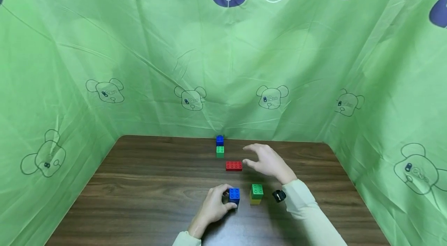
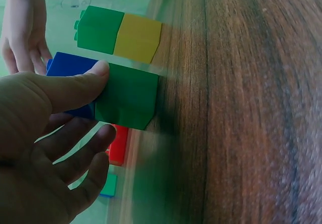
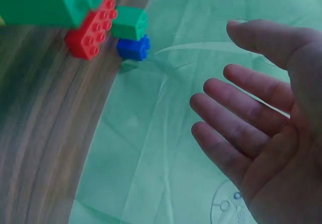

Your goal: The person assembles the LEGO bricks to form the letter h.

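Observation:
My left hand (image 1: 213,204) holds a two-brick stack between thumb and fingers. Its top is a blue brick (image 1: 234,194); a dark green brick (image 2: 128,97) forms the lower half in the left wrist view, the thumb tip lying over the joint. To the right of it stands another stack, a green brick (image 1: 257,191) on a yellow brick (image 1: 255,201). My right hand (image 1: 269,160) is over the table beyond that stack, its fingers spread and nothing in them. Just left of its fingertips in the head view lies a long red brick (image 1: 233,166).
Behind the red brick, a small green brick (image 1: 220,151) sits in line with a small blue brick (image 1: 219,141) near the far table edge. Green printed cloth (image 1: 227,52) hangs around the wooden table (image 1: 146,187) at the back and sides. A black device (image 1: 279,196) is on the right wrist.

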Tool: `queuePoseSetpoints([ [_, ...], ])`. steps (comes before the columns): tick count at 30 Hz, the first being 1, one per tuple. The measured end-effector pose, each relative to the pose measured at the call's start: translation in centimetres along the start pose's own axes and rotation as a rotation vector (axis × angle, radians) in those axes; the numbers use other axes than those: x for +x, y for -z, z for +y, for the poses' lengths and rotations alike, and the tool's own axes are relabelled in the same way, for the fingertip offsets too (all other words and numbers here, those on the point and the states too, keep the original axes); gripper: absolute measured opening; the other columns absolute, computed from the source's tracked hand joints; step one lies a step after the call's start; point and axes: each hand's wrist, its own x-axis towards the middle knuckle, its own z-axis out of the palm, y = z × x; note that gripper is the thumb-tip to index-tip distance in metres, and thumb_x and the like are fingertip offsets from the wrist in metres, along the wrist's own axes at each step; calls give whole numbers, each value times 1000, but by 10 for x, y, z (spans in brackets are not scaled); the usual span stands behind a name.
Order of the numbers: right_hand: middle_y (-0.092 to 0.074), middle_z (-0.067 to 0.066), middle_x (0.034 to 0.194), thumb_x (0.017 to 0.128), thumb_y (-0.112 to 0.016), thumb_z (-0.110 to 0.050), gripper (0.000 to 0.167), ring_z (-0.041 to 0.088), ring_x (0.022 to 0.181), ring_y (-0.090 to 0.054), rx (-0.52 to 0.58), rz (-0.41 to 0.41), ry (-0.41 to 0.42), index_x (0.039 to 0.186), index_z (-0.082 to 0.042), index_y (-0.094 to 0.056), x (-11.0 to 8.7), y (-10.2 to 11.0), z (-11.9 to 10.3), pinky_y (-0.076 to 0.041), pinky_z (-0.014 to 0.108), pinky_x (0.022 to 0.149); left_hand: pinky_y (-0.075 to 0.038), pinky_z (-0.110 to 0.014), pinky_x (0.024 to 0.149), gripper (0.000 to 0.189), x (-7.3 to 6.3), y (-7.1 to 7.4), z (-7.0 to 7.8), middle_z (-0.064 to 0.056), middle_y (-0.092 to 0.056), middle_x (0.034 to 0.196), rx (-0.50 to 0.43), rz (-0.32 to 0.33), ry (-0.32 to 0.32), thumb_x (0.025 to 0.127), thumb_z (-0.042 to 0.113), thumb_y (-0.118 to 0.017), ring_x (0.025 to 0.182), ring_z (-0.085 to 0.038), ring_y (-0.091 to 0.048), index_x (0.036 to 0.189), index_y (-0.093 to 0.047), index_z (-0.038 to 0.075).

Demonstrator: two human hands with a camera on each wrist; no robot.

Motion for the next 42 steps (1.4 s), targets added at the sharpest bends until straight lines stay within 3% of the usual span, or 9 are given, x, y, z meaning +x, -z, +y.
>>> queuePoseSetpoints([
  [4, -68, 6, 132, 93, -74, -33, 46, 25, 124, -62, -21, -86, -18, 133, -13, -65, 18, -2, 4, -50, 46, 103, -54, -33, 84, 37, 1, -1, -1, 1, -72, 100, -2, -3, -8, 77, 18, -88, 93, -15, -66, 110, -71, 11],
  [10, -69, 5, 130, 92, -76, -34, 44, 25, 122, -63, -82, -148, -15, 130, -14, -67, 37, -15, 11, -51, 46, 102, -53, -36, 86, 37, 1, -1, -2, 3, -72, 99, 20, -6, 9, 77, 19, -88, 94, -17, -65, 109, -71, 12],
  [16, -72, 6, 122, 90, -78, -30, 42, 24, 112, -68, -216, -260, 26, 126, -11, -70, 54, -34, 16, -55, 44, 94, -54, -41, 89, 39, 0, -1, -2, 3, -72, 102, 45, -24, 30, 77, 23, -89, 98, -21, -66, 109, -70, 12],
  [21, -74, 5, 113, 88, -80, -30, 39, 21, 102, -69, -290, -341, 36, 121, -10, -72, 62, -46, 18, -57, 42, 88, -54, -36, 85, 37, 1, -1, -3, 7, -69, 98, 48, -40, 34, 77, 25, -88, 92, -15, -64, 107, -70, 13],
  [28, -70, -2, 90, 84, -84, -33, 29, 14, 78, -62, -359, -361, 135, 104, -13, -74, 63, -62, 20, -55, 34, 72, -51, -32, 79, 35, 2, -1, -4, 10, -66, 93, 46, -31, 22, 77, 26, -89, 86, -11, -60, 104, -70, 15],
  [32, -68, -4, 84, 82, -85, -33, 29, 11, 73, -59, -375, -363, 168, 99, -14, -73, 63, -68, 20, -53, 32, 67, -48, -27, 73, 32, 2, -1, -5, 10, -63, 88, 30, -28, 16, 77, 25, -89, 82, -10, -57, 100, -69, 17],
  [42, -68, -5, 84, 85, -83, -29, 23, 8, 72, -58, -363, -356, 119, 102, -15, -74, 65, -80, 27, -54, 30, 68, -45, -24, 70, 30, 2, -2, -7, 9, -60, 85, 27, -31, 4, 77, 24, -89, 78, -11, -55, 98, -69, 17],
])
